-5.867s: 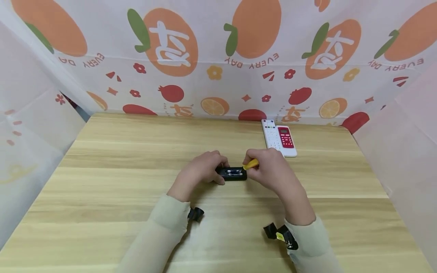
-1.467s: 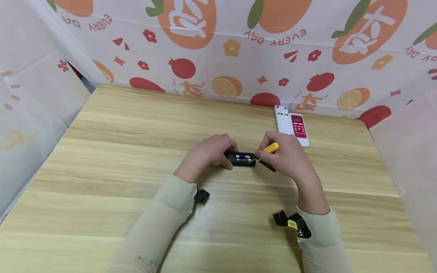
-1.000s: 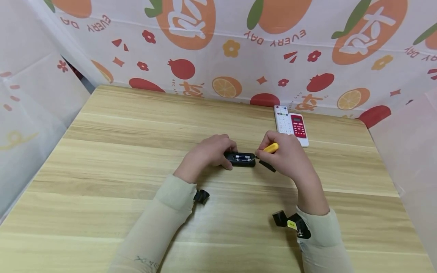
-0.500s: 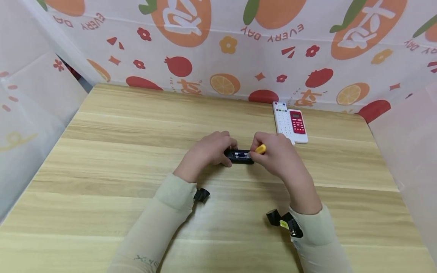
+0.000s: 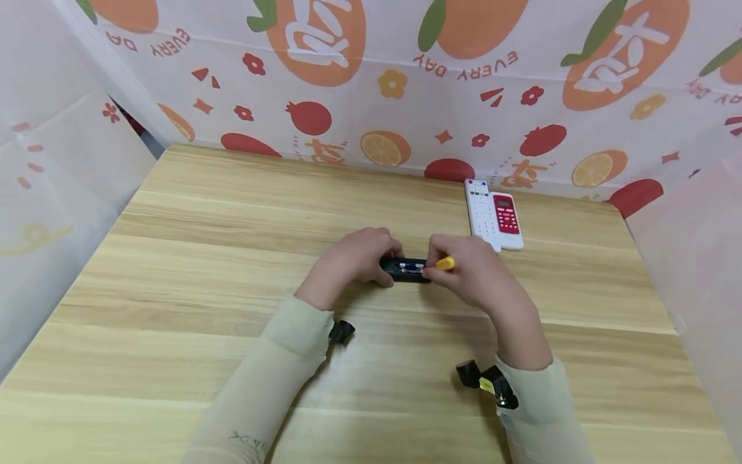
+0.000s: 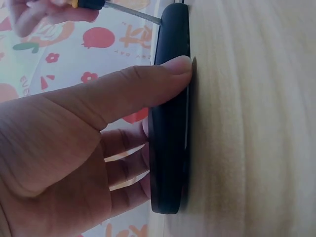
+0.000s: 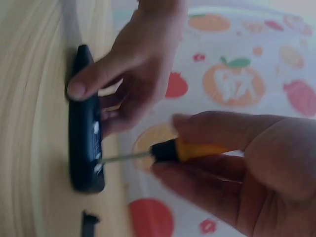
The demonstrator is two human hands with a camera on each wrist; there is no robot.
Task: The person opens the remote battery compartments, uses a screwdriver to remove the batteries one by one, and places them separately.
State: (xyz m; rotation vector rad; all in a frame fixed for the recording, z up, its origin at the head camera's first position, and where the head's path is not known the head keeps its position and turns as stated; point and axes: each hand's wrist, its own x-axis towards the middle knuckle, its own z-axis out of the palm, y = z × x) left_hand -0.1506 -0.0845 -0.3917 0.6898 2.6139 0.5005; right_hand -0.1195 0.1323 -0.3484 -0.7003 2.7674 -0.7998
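A black remote control (image 5: 397,277) lies back up on the table, its battery compartment uncovered. Two batteries (image 5: 411,266) show inside it. My left hand (image 5: 361,255) grips the remote's left end, thumb on the near edge and fingers along the far one. In my right hand (image 5: 472,274) is a screwdriver (image 7: 165,150) with a yellow handle and black collar, pinched between thumb and fingers. Its thin metal shaft (image 7: 126,157) reaches the batteries at the remote's right end. A small black battery cover (image 7: 89,224) lies beside that end in the right wrist view; my right hand hides it from the head camera.
Beyond my right hand, a white remote (image 5: 481,212) and a white remote with a red face (image 5: 507,219) lie side by side near the back edge of the wooden table (image 5: 261,212). A fruit-print cloth (image 5: 348,116) hangs behind the table.
Over the last second my right hand has moved left with the screwdriver, closer over the remote's right end, covering the battery cover from the head view. My left hand keeps its hold.
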